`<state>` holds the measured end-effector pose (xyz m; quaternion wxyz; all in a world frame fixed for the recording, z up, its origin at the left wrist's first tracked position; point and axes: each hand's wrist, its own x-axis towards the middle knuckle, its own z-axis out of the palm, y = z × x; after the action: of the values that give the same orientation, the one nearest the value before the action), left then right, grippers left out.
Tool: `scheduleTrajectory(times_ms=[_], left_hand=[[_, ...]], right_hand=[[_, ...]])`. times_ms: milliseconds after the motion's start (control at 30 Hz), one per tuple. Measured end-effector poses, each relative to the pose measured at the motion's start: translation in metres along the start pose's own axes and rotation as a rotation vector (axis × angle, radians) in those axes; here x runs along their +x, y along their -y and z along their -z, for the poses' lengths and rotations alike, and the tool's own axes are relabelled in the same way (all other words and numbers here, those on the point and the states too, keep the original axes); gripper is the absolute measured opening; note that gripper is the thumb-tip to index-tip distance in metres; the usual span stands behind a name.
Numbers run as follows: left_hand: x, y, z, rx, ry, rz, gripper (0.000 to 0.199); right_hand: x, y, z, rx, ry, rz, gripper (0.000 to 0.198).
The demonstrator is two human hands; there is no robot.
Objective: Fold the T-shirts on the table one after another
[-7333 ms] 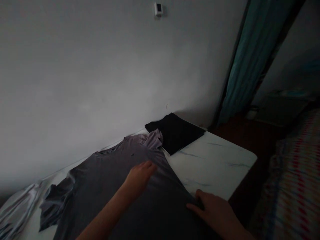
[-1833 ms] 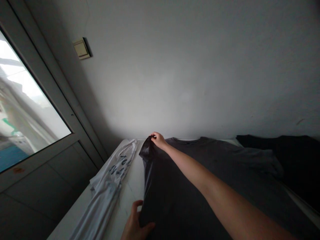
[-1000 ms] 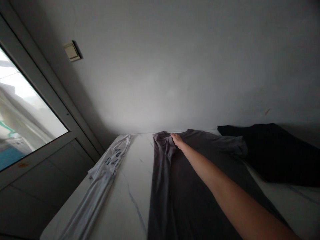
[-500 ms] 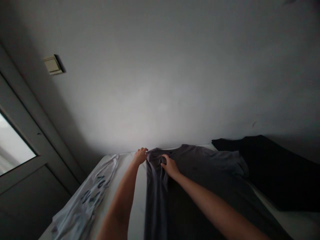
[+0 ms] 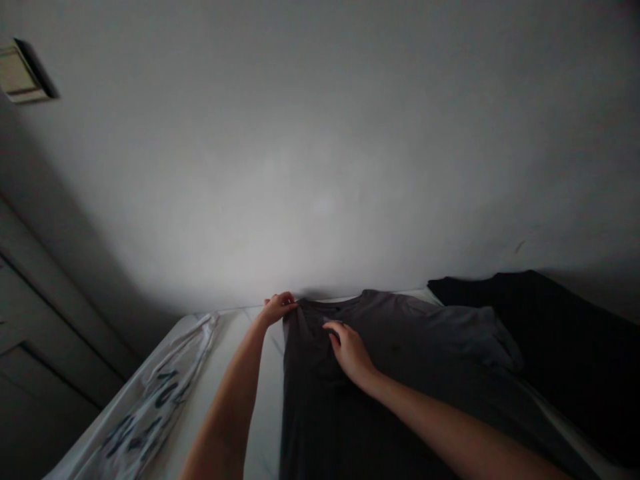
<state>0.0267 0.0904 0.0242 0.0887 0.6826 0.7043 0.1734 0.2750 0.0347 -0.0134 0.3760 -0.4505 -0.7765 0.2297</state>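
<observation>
A dark grey T-shirt (image 5: 400,353) lies spread on the white-covered surface in front of me, its neckline towards the wall. At its far left shoulder, beside the collar, my left hand (image 5: 281,307) pinches the cloth between thumb and fingers. Lower and further right, my right hand (image 5: 353,350) is on the shirt's upper front, its fingers curled and closed on the fabric. Part of the grip is hidden by the hand itself. The T-shirt's right sleeve lies out to the side; its left sleeve cannot be made out.
A white garment with dark lettering (image 5: 150,407) lies along the left side of the white-covered surface (image 5: 265,400). Black cloth (image 5: 565,347) lies at the right, next to the T-shirt's sleeve. A pale wall (image 5: 320,167) rises behind, with a switch plate (image 5: 23,70) at upper left.
The folded strip at the shirt's left side now lies flatter and wider. My right hand has moved slightly down and right. The view has shifted, leaving the window out of sight.
</observation>
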Motion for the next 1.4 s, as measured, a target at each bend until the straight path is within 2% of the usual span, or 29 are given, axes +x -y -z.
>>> scheduleTrajectory(times_ms=[167, 333, 633, 800, 1000, 1133, 1233, 1300, 1400], left_hand=[[0.002, -0.01, -0.009, -0.003, 0.012, -0.01, 0.02], [0.001, -0.017, -0.016, -0.071, -0.001, -0.028, 0.025], [-0.001, -0.014, -0.009, -0.062, -0.036, 0.05, 0.029], [-0.001, -0.009, -0.006, -0.035, -0.051, -0.012, 0.032], [0.001, -0.012, -0.013, 0.032, -0.117, -0.06, 0.029], [-0.01, -0.021, -0.015, 0.137, -0.172, -0.01, 0.026], [-0.024, -0.037, -0.015, 0.201, -0.227, 0.028, 0.028], [-0.037, -0.051, -0.014, 0.22, -0.25, 0.048, 0.029], [-0.067, -0.072, -0.015, 0.219, -0.229, 0.04, 0.028]], right_hand=[[-0.005, -0.004, 0.006, -0.012, -0.063, -0.008, 0.032], [-0.018, -0.002, 0.015, 0.01, -0.072, 0.014, 0.034], [-0.031, 0.003, 0.035, 0.027, 0.123, -0.156, 0.027], [-0.034, 0.007, 0.034, 0.034, 0.2, -0.156, 0.028], [-0.032, 0.003, 0.031, -0.003, 0.181, -0.132, 0.026], [-0.026, 0.003, 0.038, -0.166, 0.228, -0.148, 0.027], [-0.027, 0.012, 0.048, -0.343, 0.274, -0.146, 0.03], [-0.031, 0.023, 0.055, -0.428, 0.243, -0.116, 0.034], [-0.045, 0.042, 0.066, -0.458, 0.122, 0.035, 0.041]])
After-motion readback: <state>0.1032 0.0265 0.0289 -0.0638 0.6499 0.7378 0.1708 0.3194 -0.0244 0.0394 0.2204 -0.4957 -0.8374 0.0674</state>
